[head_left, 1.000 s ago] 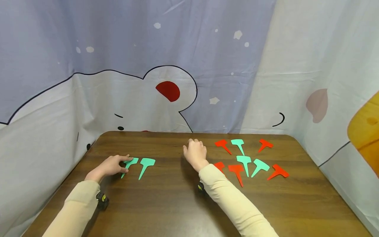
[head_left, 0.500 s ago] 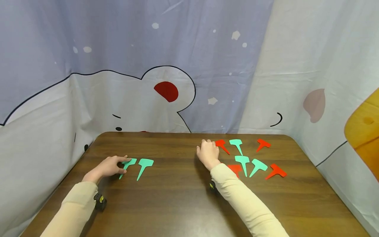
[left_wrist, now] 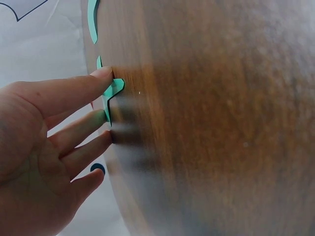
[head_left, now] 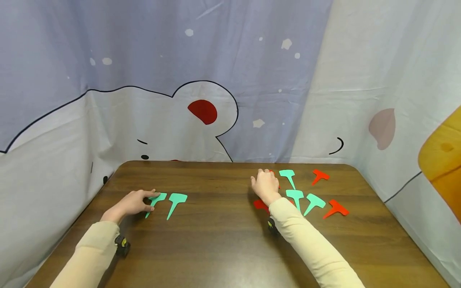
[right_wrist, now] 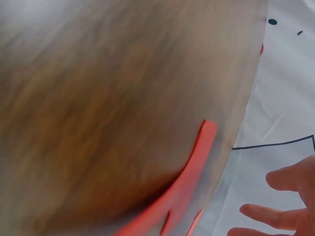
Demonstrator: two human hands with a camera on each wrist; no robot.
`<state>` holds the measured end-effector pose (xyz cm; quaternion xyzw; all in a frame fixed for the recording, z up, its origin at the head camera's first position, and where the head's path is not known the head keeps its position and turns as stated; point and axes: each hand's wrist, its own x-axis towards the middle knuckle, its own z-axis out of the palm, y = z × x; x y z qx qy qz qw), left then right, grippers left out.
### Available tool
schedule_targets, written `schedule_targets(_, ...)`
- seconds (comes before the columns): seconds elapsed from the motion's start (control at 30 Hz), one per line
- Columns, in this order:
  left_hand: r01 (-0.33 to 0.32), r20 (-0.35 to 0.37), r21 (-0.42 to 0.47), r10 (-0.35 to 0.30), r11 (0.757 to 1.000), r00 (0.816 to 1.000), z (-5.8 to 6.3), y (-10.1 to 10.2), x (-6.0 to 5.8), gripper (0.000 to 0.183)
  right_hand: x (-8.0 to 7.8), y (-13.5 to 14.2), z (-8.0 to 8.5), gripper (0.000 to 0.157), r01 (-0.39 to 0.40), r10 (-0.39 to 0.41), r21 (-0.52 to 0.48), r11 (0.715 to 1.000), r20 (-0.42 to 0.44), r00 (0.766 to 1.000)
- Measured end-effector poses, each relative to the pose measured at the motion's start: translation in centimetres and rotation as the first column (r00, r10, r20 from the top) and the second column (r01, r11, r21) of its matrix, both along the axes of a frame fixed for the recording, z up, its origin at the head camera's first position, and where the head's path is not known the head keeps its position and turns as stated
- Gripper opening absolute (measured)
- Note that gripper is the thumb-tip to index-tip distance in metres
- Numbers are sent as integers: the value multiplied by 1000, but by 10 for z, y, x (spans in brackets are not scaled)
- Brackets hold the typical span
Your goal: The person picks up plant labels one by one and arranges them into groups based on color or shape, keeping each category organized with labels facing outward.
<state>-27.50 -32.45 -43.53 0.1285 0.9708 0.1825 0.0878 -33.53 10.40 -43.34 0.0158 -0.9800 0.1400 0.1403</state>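
Observation:
Under my left hand [head_left: 131, 203] lies a green T-shaped plant label [head_left: 160, 196]; the index finger touches its head and the thumb is by its stem. In the left wrist view that label [left_wrist: 117, 87] sits against the fingertips, and the fingers are fairly straight. A second green label [head_left: 178, 198] lies just right of it. My right hand [head_left: 265, 186] hovers over the red plant labels, partly hiding one red label [head_left: 260, 205] by the wrist and another red label [head_left: 272, 173] at the fingertips. The right wrist view shows its fingers [right_wrist: 275, 216] spread and holding nothing, beside a red label [right_wrist: 197, 157].
On the right of the brown wooden table [head_left: 216, 248] lie several more labels, among them a far green one [head_left: 287, 173], a near green one [head_left: 314, 200], a far red one [head_left: 320, 175] and a near red one [head_left: 337, 207]. A printed curtain [head_left: 162, 120] hangs behind.
My right hand has moved right from the table's middle to over the red labels, covering some and uncovering one by the wrist. The left hand stays on its green label.

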Motion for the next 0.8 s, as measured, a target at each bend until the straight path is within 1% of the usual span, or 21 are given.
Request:
schedule_targets(0.1, 2, -7, -3, -2, 1000, 1000, 0, 0, 0, 56, 1, 6, 1, 41, -1, 1, 3, 1000, 33, 999)
schedule_targets(0.27, 5, -10, 0, -5, 1000, 1000, 0, -1, 0, 56, 4, 18, 1, 41, 2, -2, 0, 1000, 52, 999)
schedule_targets(0.4, 4, -13, 0, -4, 1000, 1000, -2, -2, 0, 56, 8, 27, 2, 39, 15, -15, -2, 1000, 65, 998)
schedule_targets(0.6, -4, -14, 1, 4, 1000, 1000, -4, -3, 0, 57, 15, 45, 6, 40, 21, -21, -9, 1000, 73, 997)
schedule_targets(0.8, 4, -14, 14, -4, 1000, 1000, -3, -3, -2, 57, 23, 66, 8, 43, 34, -35, 8, 999, 115, 993)
